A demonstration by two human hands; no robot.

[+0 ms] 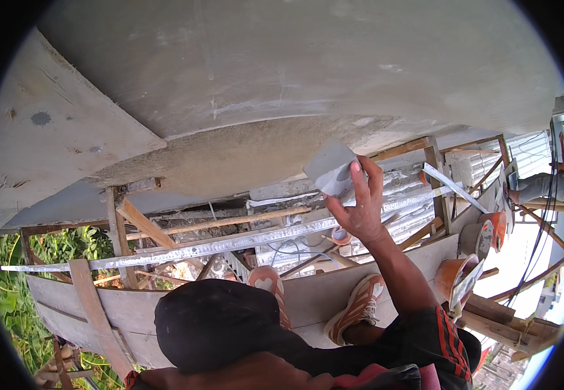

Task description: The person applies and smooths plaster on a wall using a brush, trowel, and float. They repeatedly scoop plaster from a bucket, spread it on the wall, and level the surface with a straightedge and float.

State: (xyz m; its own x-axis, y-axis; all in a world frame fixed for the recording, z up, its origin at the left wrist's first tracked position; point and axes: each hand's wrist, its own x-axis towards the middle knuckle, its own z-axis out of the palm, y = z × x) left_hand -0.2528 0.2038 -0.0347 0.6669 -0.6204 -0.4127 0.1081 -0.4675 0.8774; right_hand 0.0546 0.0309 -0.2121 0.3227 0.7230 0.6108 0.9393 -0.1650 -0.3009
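My right hand (362, 211) is raised in front of me. Its thumb and fingers close around a small, flat, grey rectangular scraper-like plate (329, 168); I cannot make out its exact kind. The plate is held tilted just below the rough lower edge (249, 153) of a smooth grey plastered surface (334, 58); whether it touches that edge I cannot tell. My left hand is out of view.
My shoes (358, 305) stand on a curved plank platform (308, 292). A long metal straightedge (230, 246) crosses ahead, among timber posts (118, 227). At right are an orange bucket (449, 276), a grey bucket (474, 238), another orange bucket (498, 229), hanging cables (542, 234) and another person (545, 187).
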